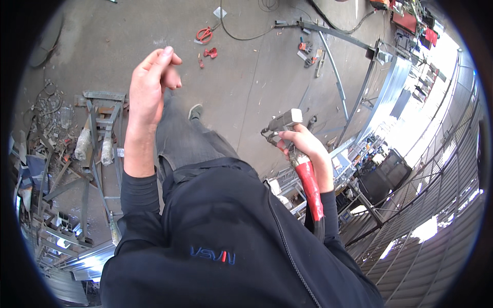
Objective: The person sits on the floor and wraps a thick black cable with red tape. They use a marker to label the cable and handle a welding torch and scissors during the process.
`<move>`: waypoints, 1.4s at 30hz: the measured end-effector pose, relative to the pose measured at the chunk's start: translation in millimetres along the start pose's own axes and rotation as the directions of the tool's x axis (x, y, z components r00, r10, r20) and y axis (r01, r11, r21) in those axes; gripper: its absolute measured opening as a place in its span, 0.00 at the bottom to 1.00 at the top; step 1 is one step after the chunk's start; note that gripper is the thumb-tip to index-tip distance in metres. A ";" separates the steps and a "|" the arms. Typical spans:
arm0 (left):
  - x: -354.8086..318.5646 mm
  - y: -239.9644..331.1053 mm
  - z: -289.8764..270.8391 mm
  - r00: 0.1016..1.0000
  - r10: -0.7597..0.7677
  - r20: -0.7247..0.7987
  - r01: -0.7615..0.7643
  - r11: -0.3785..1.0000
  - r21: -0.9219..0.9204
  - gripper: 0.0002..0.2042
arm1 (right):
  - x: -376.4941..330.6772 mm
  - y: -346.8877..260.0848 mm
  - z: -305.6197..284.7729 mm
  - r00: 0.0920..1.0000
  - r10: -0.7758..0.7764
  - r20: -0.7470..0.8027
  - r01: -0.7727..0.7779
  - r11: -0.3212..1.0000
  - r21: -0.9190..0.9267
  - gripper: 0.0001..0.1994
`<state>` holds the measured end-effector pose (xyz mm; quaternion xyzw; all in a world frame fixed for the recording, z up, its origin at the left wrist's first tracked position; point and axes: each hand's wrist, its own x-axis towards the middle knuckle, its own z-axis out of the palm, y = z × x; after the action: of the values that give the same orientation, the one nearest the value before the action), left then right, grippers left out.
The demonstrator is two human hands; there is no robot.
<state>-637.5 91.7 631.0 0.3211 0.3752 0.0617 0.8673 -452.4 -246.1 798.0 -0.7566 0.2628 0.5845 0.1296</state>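
Note:
My right hand point(307, 149) grips a welding torch point(292, 138) with a grey metal head and a handle wrapped in red tape; its black cable runs down along my forearm. My left hand point(149, 84) is raised in front of me with the fingers curled loosely toward the thumb and nothing in it. Below both hands I see my dark jacket, grey trousers and one shoe point(194, 111) on the concrete floor point(257, 77).
A metal trestle with scrap steel point(100, 133) stands at the left. Red pliers point(204, 34), small red pieces point(210, 52), clamps point(307, 49) and a long steel frame point(334, 56) lie on the floor ahead. Metal shelving and a corrugated wall point(431, 205) are at the right.

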 end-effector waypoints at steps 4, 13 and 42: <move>5.3 7.5 10.2 0.999 -0.019 -0.028 0.019 1.000 0.000 0.14 | -64.8 -21.3 -14.7 0.993 -0.098 -0.063 0.104 0.989 0.103 0.25; 24.0 2.2 75.5 0.999 -0.038 -0.032 0.037 0.999 -0.004 0.12 | -173.2 64.9 -38.8 0.870 -0.351 -0.347 0.469 0.807 0.359 0.21; 141.4 -79.6 285.6 0.627 -0.716 0.309 0.447 0.654 0.610 0.18 | 223.8 105.3 33.3 0.626 -0.776 -0.074 0.739 0.560 0.374 0.50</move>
<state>-350.4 -67.5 642.9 0.3835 0.2115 -0.4170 0.7964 -497.5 -371.6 587.0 -0.7268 0.0101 0.4477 0.5208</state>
